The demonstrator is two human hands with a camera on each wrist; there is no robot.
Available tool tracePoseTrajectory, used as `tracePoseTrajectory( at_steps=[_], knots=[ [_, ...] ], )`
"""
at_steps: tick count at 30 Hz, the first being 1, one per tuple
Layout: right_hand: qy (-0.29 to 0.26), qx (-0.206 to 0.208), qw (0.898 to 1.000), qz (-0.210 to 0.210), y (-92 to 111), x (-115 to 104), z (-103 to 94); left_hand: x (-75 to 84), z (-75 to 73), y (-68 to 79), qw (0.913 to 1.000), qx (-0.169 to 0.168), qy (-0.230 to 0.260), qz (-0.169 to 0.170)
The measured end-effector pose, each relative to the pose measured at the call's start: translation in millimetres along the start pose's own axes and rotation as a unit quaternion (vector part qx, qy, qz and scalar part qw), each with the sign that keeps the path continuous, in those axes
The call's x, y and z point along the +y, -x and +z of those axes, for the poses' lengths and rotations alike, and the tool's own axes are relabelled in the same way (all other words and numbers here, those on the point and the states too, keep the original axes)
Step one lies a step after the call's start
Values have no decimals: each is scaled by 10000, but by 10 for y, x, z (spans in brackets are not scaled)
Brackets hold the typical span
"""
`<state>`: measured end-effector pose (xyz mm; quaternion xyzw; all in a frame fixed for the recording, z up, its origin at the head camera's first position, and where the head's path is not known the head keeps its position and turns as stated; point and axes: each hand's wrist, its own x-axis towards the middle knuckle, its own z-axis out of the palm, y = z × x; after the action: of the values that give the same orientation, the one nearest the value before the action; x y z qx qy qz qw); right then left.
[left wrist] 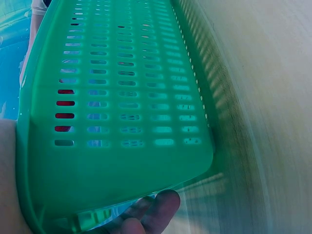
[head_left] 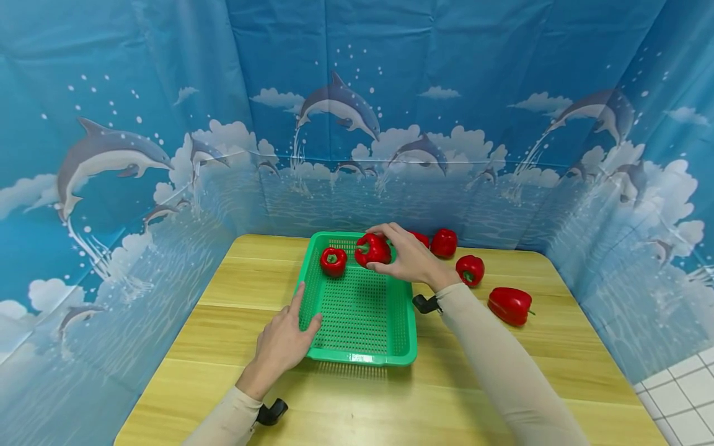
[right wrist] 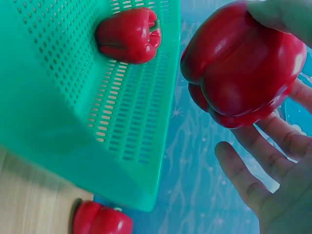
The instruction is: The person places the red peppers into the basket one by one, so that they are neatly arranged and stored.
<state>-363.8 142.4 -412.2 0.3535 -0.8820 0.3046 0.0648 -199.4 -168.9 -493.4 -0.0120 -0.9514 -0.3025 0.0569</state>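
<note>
A red bell pepper (head_left: 376,251) is in my right hand (head_left: 411,259), held between thumb and fingers over the far right part of a green plastic basket (head_left: 362,358). In the right wrist view, the held pepper (right wrist: 248,66) is above the basket's rim level. Another red bell pepper (head_left: 333,265) sits inside the basket at its far left. My left hand (head_left: 283,339) grips the basket's near left side, thumb over the rim. From the left wrist, its fingertips (left wrist: 165,207) show beneath the basket's underside.
To the right of the basket on the wooden table (head_left: 474,384) lie several more red peppers, among them an upright one (head_left: 444,243), a nearer one (head_left: 470,271) and a long one (head_left: 510,305) on its side. A dolphin-print curtain (head_left: 334,186) surrounds the table's back and sides.
</note>
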Motion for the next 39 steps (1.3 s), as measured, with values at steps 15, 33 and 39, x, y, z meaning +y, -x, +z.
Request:
tracePoseTrajectory(
  at_steps=[15, 33, 39],
  knots=[
    [-273, 29, 9996, 41, -137, -75, 115, 1, 15, -12, 10000, 19, -9, -7],
    [-724, 55, 9971, 237, -237, -48, 290, -10, -3, -2, 10000, -26, -52, 11],
    [-934, 61, 9948, 390, -242, -18, 357, -5, -13, -1, 10000, -29, -35, 7]
  ],
)
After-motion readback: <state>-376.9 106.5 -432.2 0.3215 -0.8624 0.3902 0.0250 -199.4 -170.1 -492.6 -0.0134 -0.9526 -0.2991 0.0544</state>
